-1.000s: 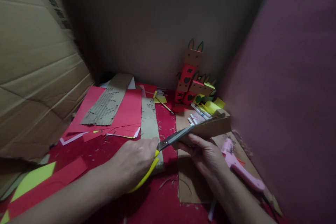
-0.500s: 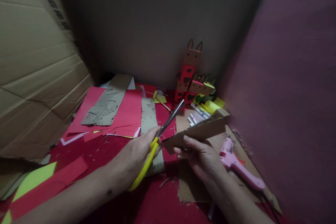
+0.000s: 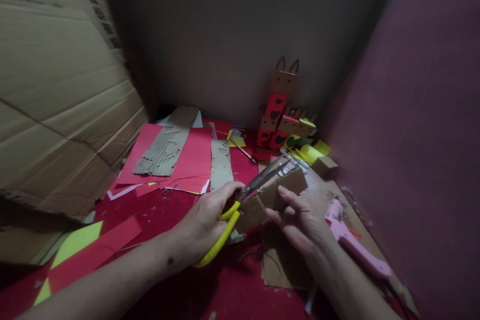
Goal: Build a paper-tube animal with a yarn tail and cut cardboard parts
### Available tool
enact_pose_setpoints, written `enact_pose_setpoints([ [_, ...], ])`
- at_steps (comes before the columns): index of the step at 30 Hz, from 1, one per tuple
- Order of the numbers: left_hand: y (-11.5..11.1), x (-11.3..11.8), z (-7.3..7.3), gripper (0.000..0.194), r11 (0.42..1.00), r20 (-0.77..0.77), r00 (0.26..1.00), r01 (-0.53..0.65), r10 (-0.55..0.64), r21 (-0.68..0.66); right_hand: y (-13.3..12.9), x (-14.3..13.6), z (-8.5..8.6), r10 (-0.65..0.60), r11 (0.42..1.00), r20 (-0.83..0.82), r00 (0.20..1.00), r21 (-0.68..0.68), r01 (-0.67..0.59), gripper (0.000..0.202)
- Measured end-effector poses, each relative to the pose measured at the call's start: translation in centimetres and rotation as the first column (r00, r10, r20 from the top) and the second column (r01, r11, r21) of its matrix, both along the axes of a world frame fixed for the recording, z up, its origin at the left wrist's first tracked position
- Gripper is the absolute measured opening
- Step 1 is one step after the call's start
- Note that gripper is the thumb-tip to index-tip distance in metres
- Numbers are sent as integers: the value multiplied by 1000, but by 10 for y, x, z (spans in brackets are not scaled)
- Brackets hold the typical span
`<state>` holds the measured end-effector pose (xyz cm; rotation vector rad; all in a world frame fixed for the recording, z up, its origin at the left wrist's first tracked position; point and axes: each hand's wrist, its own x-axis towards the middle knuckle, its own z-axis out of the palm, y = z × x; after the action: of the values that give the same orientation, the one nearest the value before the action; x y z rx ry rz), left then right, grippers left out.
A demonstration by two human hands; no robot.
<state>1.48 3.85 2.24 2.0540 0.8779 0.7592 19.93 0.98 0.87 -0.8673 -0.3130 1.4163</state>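
My left hand (image 3: pixel 212 217) is closed around the yellow handles of a pair of scissors (image 3: pixel 219 245). The grey blades point up and to the right, a little apart, along the upper edge of a folded piece of cardboard (image 3: pixel 252 212). Whether the cardboard lies between the blades I cannot tell. My right hand (image 3: pixel 300 222) grips this brown piece from its right side, thumb and fingers against its face. Below it lies a flat cardboard sheet (image 3: pixel 281 260). A pink glue gun (image 3: pixel 360 250) rests just right of my right hand.
Decorated cardboard figures with pointed ears (image 3: pixel 277 105) stand at the back wall. Red paper sheets (image 3: pixel 193 155) and a torn cardboard strip (image 3: pixel 168 142) lie at the back left. Several markers (image 3: pixel 296 160) are behind my hands. A large cardboard panel (image 3: pixel 56 85) rises on the left.
The cardboard has been turned and drawn toward the scissors, so its fold now shows. The scissor blades have come down to its upper edge. The view has shifted slightly left.
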Motion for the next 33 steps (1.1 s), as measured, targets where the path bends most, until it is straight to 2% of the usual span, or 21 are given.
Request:
enact_pose_setpoints([
  [4, 5, -8, -1, 39, 987, -207, 974, -66, 96, 149, 2, 4, 4, -106, 994, 0, 994, 31, 106, 21],
  [6, 6, -13, -1, 38, 973, -298, 946, -60, 126, 221, 3, 6, 5, -153, 987, -14, 988, 49, 154, 23],
  [9, 7, -18, -4, 33, 966, -390, 914, -11, 115, 257, 5, 9, 7, -204, 975, -10, 979, 93, 204, 23],
  [12, 6, -17, -8, 30, 960, -457, 873, -41, 169, 278, 6, 10, 7, -245, 959, 24, 969, 149, 239, 24],
  [18, 1, -11, -6, 20, 978, -552, 827, 11, 108, 209, 5, 7, 6, -213, 967, 55, 976, 156, 202, 24],
  [22, -3, -8, 0, 18, 979, -601, 789, -7, 129, 202, 4, 6, 5, -212, 970, 46, 976, 134, 205, 23],
  [28, -6, -6, 15, 18, 973, -750, 659, 129, 58, 189, 5, 7, 1, -192, 977, 40, 981, 97, 187, 22],
  [33, -7, -6, 22, 18, 959, -812, 579, 178, 78, 220, 5, 7, 0, -160, 984, 9, 987, 76, 159, 20],
])
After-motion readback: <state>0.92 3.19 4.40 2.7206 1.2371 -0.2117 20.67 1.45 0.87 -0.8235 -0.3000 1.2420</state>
